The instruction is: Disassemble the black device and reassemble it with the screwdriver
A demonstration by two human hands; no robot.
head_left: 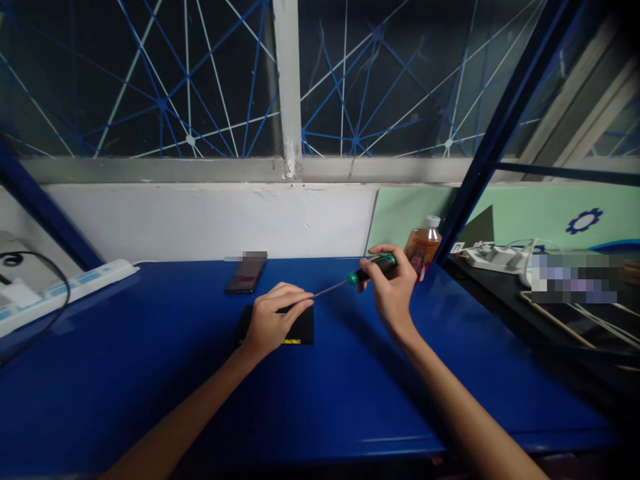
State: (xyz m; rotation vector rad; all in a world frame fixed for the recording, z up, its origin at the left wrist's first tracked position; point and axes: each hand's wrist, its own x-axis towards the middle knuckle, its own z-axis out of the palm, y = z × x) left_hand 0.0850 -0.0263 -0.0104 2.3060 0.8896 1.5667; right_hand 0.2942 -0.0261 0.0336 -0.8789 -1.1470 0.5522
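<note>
A screwdriver [381,267] with a black and green handle and a thin metal shaft is held in the air over the blue table. My right hand [395,287] is wrapped round its handle. The shaft slants down to the left, and my left hand [273,317] pinches at its tip with thumb and fingers. Whether something small also sits between those fingertips cannot be made out. Beneath my left hand lies a flat black box-like object [305,327] with a yellow strip on its front edge; the hand hides much of it.
A dark phone [247,273] lies behind the black object on the blue table [320,400]. At the back right stands a drink bottle [424,245]. A white power strip [75,287] runs along the left side. Cables and adapters [505,257] lie on the dark surface at right.
</note>
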